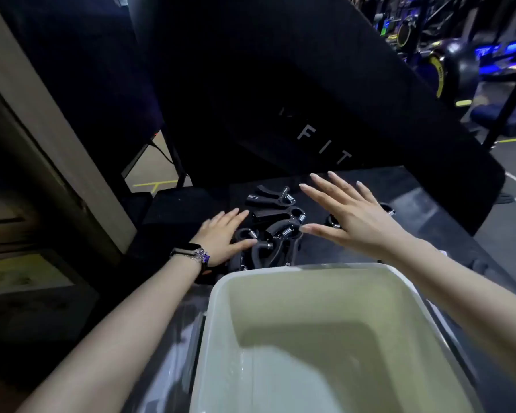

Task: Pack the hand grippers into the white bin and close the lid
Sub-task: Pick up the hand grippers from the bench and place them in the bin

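Several black hand grippers [276, 225] with metal springs lie in a heap on a black surface just beyond the white bin [221, 296]. The bin stands open in front of me, and nothing shows inside it. My left hand [224, 236], with a watch and bracelet at the wrist, lies flat on the left edge of the heap, fingers apart. My right hand [349, 213] hovers spread over the right side of the heap and holds nothing. One more gripper [332, 222] peeks out under its palm. No lid is recognisable.
The black platform [429, 186] carries the heap. A tall black padded block [295, 99] lettered "FIT" rises behind it. A beige wall or door frame [42, 129] stands at left. Gym machines [459, 55] fill the far right.
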A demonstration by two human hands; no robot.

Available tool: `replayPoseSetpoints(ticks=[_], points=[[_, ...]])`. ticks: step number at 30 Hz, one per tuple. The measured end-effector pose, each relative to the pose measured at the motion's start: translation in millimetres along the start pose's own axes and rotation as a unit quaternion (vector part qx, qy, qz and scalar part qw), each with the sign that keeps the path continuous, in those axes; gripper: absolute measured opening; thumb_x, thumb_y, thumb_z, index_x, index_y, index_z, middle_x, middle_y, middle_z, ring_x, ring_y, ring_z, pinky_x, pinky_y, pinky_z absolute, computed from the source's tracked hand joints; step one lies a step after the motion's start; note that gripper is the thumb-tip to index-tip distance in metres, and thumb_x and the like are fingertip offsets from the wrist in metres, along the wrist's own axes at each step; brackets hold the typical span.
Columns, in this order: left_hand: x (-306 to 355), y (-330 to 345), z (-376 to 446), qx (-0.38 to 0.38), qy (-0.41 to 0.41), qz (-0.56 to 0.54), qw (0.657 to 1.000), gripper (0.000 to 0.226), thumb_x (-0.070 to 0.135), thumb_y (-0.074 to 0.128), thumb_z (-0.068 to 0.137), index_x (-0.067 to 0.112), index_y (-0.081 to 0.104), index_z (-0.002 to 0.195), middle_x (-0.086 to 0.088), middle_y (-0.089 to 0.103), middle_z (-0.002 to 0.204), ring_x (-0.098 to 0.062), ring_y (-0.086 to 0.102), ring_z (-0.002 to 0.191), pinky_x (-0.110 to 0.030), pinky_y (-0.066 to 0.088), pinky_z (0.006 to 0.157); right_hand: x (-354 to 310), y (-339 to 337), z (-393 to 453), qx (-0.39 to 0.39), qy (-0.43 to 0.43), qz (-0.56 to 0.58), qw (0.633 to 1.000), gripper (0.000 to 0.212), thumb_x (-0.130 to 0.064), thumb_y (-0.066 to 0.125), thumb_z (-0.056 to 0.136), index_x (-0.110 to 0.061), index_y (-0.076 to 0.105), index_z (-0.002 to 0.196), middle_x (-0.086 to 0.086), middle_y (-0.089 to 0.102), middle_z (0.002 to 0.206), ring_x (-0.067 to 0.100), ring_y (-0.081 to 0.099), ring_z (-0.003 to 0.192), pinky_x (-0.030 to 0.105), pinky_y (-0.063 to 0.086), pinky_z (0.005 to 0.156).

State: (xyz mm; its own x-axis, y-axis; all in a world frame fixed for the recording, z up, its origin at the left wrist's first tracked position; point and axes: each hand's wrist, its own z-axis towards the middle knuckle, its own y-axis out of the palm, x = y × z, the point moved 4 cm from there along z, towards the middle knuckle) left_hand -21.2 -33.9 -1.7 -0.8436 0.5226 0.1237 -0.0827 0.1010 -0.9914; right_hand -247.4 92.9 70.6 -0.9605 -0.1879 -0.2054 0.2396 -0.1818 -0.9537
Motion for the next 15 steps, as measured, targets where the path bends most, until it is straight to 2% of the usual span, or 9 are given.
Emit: replayPoseSetpoints(ticks=[4,6,10,12,15], points=[[-3.7,39.0,24.0,-0.1,-0.039,-0.048,0.993,0.092,0.071,0.047,0.078,0.031,0.004,0.148,-0.001,0.0,0.16,-0.027,0.006,0.146,-0.043,0.014,0.118,8.2,11.9,15.4,-0.01,-0.003,-0.028,1.0,0.085,-0.083,0.007,0.068,-0.046,0.002,0.145,-0.016,0.0,0.158,0.01,-0.008,0.146,0.044,0.0,0.117],[-5.1,53.7,36.3,-0.122,-0.052,-0.065,0.989,0.091,0.068,0.052,0.078,0.033,0.006,0.148,0.0,-0.002,0.159,-0.028,0.004,0.146,-0.045,0.015,0.118,13.8,17.3,22.4,-0.019,-0.005,-0.033,0.999,0.085,-0.083,0.008,0.068,-0.047,0.002,0.144,-0.015,0.0,0.158,0.011,-0.008,0.146,0.045,0.001,0.117],[-1.2,65.0,54.2,-0.121,-0.07,-0.075,0.987,0.084,0.05,0.06,0.081,0.028,0.016,0.148,-0.002,-0.001,0.159,-0.029,0.002,0.145,-0.045,0.017,0.117,26.0,22.8,29.9,-0.031,0.022,-0.009,0.999,0.077,-0.078,0.018,0.076,-0.047,0.002,0.145,-0.015,-0.001,0.158,0.01,-0.009,0.146,0.046,0.0,0.117],[4.9,65.4,59.5,-0.11,-0.071,-0.078,0.988,0.076,0.041,0.064,0.079,0.026,0.027,0.145,-0.005,0.005,0.159,-0.031,0.006,0.144,-0.043,0.02,0.116,25.3,29.9,29.4,-0.027,0.018,-0.017,0.999,0.081,-0.081,0.011,0.072,-0.046,0.001,0.145,-0.015,0.0,0.158,0.011,-0.007,0.146,0.047,0.002,0.117],[10.8,65.3,62.8,-0.087,-0.064,-0.086,0.99,0.059,0.032,0.068,0.075,0.023,0.049,0.13,-0.009,0.025,0.151,-0.034,0.021,0.137,-0.038,0.026,0.112,22.9,43.8,24.8,-0.04,0.01,-0.034,0.999,0.088,-0.082,0.002,0.065,-0.045,0.0,0.145,-0.014,0.0,0.158,0.013,-0.007,0.146,0.047,0.003,0.116]])
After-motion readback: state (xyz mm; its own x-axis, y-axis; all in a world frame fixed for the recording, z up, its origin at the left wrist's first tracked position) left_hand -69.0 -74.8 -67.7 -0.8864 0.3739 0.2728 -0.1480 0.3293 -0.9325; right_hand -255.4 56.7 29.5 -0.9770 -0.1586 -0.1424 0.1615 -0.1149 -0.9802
